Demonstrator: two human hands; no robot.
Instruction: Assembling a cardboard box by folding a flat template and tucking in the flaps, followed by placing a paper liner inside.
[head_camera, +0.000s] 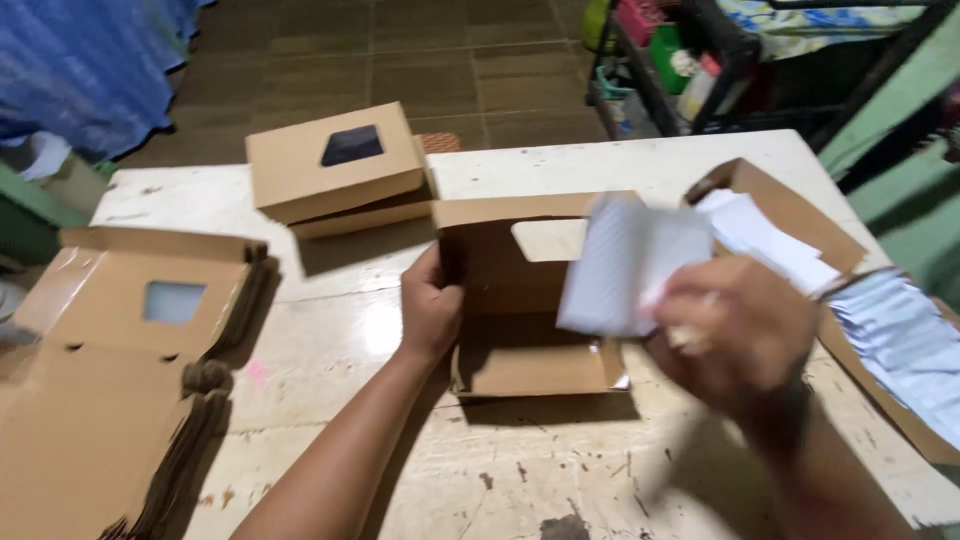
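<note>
Two bare forearms reach in from the bottom edge over a worn, paint-chipped white bench (560, 470). The right hand (745, 335), nearest the camera and blurred, has its fingers closed on a white sheet of paper (625, 265), holding it tilted above the open box, so the sheet hangs over the box's mouth rather than resting inside. Just beyond, the left hand (430, 310) wraps its fingers around the left wall of that open brown cardboard box (520, 350), which sits at the middle of the bench; the grip seems to keep the light box steady and its mouth spread. The box's lid stands upright behind, with a window cut-out facing the camera.

At the left edge, a thick stack of flat, unfolded box blanks (110, 390) lies overhanging the bench, each with a window, within easy reach of the left arm. At the right, a shallow cardboard tray (790, 215) holds more white sheets (900, 340), close to the right hand.

Farther back, two finished closed boxes (340, 170) are piled one on the other, the top one's dark window upward, set away from the working spot. Beyond lie a tiled floor and a cluttered dark shelf (680, 70).
</note>
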